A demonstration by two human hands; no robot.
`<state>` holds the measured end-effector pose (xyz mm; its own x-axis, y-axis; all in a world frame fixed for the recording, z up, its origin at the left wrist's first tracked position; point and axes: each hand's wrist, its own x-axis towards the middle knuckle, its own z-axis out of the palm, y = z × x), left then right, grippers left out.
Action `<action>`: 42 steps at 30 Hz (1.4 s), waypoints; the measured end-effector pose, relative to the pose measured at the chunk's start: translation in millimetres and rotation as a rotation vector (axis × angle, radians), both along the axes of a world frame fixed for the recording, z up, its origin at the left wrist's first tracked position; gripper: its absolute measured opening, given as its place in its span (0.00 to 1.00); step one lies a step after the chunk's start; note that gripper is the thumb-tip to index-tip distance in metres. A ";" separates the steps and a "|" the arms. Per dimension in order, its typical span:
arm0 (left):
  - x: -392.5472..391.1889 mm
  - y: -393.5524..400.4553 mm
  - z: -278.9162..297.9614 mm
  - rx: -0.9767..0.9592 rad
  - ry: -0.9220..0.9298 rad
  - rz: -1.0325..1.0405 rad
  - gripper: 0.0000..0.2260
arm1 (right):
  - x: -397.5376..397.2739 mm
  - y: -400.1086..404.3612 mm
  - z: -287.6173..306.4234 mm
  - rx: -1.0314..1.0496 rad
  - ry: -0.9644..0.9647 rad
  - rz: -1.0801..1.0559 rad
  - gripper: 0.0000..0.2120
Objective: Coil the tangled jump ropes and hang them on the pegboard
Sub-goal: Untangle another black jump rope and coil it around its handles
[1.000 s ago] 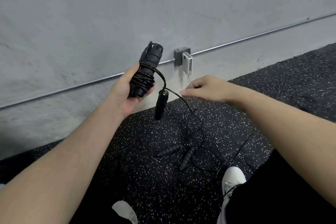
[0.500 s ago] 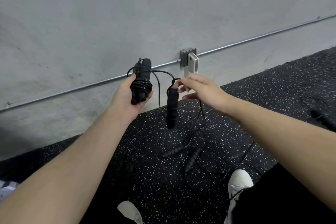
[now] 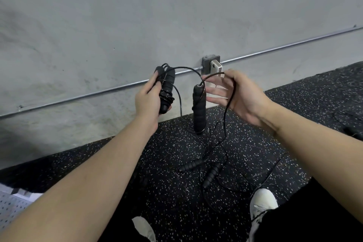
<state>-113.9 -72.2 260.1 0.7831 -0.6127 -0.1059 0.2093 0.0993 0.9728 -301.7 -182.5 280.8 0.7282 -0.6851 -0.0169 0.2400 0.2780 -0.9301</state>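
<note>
Fingers (image 3: 155,82) of your left hand (image 3: 146,100) clamp the wound handle (image 3: 167,88), right-hand fingers (image 3: 216,90) spread under the thin, limp cord (image 3: 228,102): grab the light foam handle (image 3: 198,110) instead.

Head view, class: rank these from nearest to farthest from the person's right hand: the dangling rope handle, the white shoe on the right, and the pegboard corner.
1. The dangling rope handle, hanging just left of the right hand.
2. The white shoe, low on the floor, below that hand.
3. The pegboard corner, at the far lower left edge.
</note>
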 end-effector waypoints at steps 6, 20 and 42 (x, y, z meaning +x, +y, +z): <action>-11.5 1.7 2.8 0.062 -0.134 -0.087 0.07 | -6.4 2.1 9.1 0.046 -0.042 -0.034 0.24; -41.7 -2.1 -7.5 0.009 0.094 -0.383 0.29 | -6.7 3.0 16.5 0.185 -0.090 -0.055 0.27; -64.2 -3.4 -6.3 0.169 -0.035 -0.351 0.35 | 18.0 6.7 -13.6 -0.256 0.043 0.011 0.12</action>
